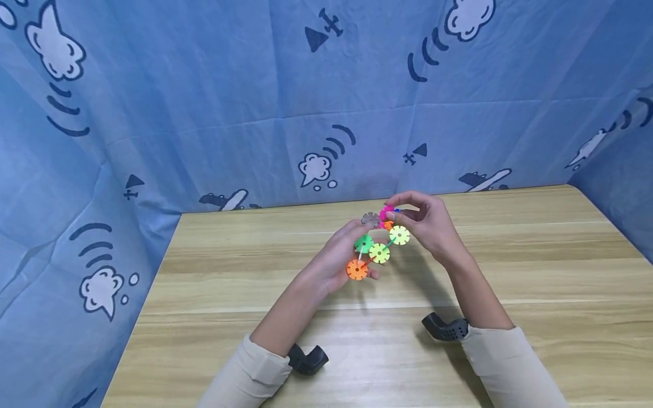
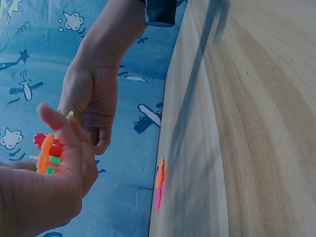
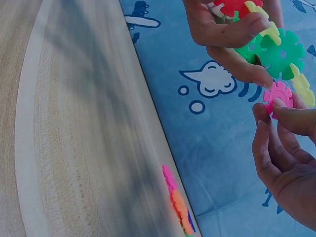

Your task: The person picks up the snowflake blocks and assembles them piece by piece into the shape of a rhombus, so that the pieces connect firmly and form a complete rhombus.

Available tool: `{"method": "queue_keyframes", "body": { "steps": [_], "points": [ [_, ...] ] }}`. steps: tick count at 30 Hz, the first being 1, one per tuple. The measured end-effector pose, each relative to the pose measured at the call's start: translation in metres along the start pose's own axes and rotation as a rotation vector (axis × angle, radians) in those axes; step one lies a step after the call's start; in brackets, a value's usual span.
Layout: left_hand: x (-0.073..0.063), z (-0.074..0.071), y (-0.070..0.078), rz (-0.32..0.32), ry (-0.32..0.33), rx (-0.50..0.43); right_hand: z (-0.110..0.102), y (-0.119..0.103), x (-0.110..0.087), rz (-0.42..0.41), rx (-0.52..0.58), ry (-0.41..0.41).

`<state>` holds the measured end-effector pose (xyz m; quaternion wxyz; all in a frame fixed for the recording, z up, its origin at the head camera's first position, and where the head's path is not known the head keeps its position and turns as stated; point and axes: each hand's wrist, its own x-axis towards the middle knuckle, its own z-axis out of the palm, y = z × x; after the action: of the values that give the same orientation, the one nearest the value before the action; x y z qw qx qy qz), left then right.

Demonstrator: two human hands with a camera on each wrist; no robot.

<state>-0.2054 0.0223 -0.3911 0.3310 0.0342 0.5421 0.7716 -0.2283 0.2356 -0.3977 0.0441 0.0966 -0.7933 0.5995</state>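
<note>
My left hand (image 1: 336,256) holds a joined chain of flat notched plastic discs above the table. An orange disc (image 1: 357,270), a green disc (image 1: 364,243), two yellow-green discs (image 1: 379,253) and a grey disc (image 1: 370,220) show in the head view. A red disc (image 3: 237,7) sits by the left fingers in the right wrist view. Thumb and fingers of my right hand (image 1: 431,226) pinch a pink disc (image 3: 278,97), right beside the chain's green and yellow discs. The left palm hides part of the chain.
On the wooden table (image 1: 229,317), near its back edge, lie a few loose discs (image 2: 160,181) in orange, pink and blue, behind the hands. A blue patterned curtain (image 1: 229,85) rises behind the table. Black wrist-worn devices (image 1: 445,327) sit at both sleeves.
</note>
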Motion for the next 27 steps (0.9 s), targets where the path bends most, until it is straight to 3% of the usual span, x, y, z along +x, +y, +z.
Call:
{"method": "queue_keyframes", "body": {
  "steps": [14,27],
  "points": [
    [0.0000,-0.0013,-0.0009,-0.019,-0.012,-0.016,0.0004,-0.0011,-0.0013,-0.003,-0.015,0.003],
    [0.0012,-0.0018,-0.0033,-0.040,0.004,0.038,0.0049,-0.0007,-0.0009,-0.051,0.087,-0.036]
  ]
}}
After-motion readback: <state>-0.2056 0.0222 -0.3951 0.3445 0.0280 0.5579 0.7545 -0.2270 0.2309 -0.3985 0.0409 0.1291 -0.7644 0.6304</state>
